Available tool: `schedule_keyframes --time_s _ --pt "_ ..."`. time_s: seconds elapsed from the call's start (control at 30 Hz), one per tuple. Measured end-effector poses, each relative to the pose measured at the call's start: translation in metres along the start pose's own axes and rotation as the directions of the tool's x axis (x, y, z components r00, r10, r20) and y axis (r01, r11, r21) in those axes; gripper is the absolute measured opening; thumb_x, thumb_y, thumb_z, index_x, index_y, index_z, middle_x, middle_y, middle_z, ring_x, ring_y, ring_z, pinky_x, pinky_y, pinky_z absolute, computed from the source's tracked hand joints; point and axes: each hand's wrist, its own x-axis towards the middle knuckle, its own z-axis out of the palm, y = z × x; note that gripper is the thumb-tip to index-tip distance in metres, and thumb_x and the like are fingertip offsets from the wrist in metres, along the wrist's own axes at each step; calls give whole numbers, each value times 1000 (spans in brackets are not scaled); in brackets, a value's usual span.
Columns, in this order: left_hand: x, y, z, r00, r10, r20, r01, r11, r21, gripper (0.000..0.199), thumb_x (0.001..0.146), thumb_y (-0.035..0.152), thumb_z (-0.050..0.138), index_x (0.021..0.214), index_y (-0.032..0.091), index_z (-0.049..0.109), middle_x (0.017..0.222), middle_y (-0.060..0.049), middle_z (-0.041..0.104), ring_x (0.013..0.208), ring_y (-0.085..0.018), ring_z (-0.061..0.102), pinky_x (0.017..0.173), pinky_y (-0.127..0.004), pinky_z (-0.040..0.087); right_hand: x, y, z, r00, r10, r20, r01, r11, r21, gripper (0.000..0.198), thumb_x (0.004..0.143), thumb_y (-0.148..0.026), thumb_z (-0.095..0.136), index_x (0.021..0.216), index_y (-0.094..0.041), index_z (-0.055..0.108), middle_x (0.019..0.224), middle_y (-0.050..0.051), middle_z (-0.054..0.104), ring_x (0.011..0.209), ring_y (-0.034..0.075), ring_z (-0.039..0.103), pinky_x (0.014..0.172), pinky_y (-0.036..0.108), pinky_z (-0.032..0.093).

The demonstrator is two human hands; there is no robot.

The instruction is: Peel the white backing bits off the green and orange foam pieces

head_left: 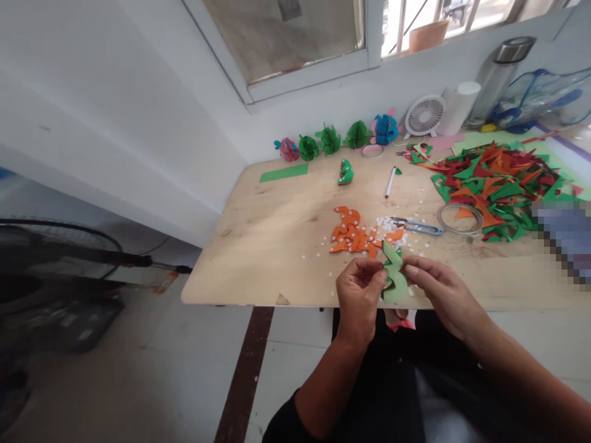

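Observation:
Close to the table's front edge, a light green paper cutout with wavy edges is held up between both hands. My left hand pinches its left side, where darker green paper shows. The fingertips of my right hand close on its upper right edge. Just beyond lie several orange paper cutouts dotted with small white squares. Small white paper bits are scattered beside them, near blue-handled thread snips. Farther back sits a stack of green cutouts.
A heap of red, orange and green paper scraps covers the right side, with a tape roll before it. Folded paper figures line the wall near a small white fan. A white pen and green strip lie mid-table.

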Motion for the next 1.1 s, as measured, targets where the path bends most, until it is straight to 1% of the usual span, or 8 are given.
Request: schedule_keyframes --time_s 0.2,0.33,0.5,0.6,0.77,0.9,1.0,1.1 --pt "-8 -8 2 998 -15 59 12 999 47 11 66 17 72 73 15 64 67 1 62 60 -8 56 57 -19 48 3 -2 2 997 -10 -78 16 997 74 25 70 -40 76 78 -18 66 63 -1 65 52 12 57 51 23 46" --pt "-12 -10 -3 997 -28 68 26 999 29 14 66 19 73 76 15 63 69 1 62 60 -9 57 59 -20 49 2 -1 5 998 -34 -61 39 996 76 24 70 -40 76 73 -19 67 62 -1 64 52 12 55 52 23 46" --pt "-7 2 -11 979 -93 183 92 996 14 39 63 23 78 98 17 64 77 1 61 66 -9 58 64 -21 49 -2 -1 5 995 -50 -84 52 998 24 25 67 -40 78 73 -19 67 64 -1 64 56 12 55 54 22 45" --pt "2 11 -10 951 -119 284 105 992 64 48 60 24 80 104 18 63 71 4 56 62 -7 54 60 -19 45 -5 -1 6 996 -40 -80 41 999 10 27 65 -41 79 72 -19 67 62 -1 63 54 11 54 52 21 44" --pt "11 17 -3 955 -90 284 65 993 96 21 63 23 77 78 14 66 65 3 58 56 -6 50 56 -19 42 -10 0 8 995 -98 -32 94 990 -104 26 71 -42 74 74 -18 67 65 0 63 56 12 53 52 22 43" --pt "14 16 -3 951 -144 275 143 989 24 17 60 22 77 65 13 64 61 2 60 52 -6 51 54 -20 41 -12 5 6 991 -131 -3 127 969 -213 25 77 -42 70 78 -17 68 65 1 62 57 13 53 52 23 43" --pt "15 15 -4 945 -178 273 190 982 -17 20 56 22 80 62 13 64 58 3 59 50 -6 50 53 -20 40 -12 7 5 992 -126 -5 121 963 -243 26 77 -43 68 77 -17 67 67 3 64 59 14 55 54 25 45" --pt "13 16 -7 936 -203 288 218 976 -20 26 57 26 82 76 13 70 66 1 63 55 -6 53 56 -20 42 -11 6 5 992 -118 -43 107 972 -210 27 75 -44 70 75 -17 67 67 2 63 58 14 54 52 24 44"
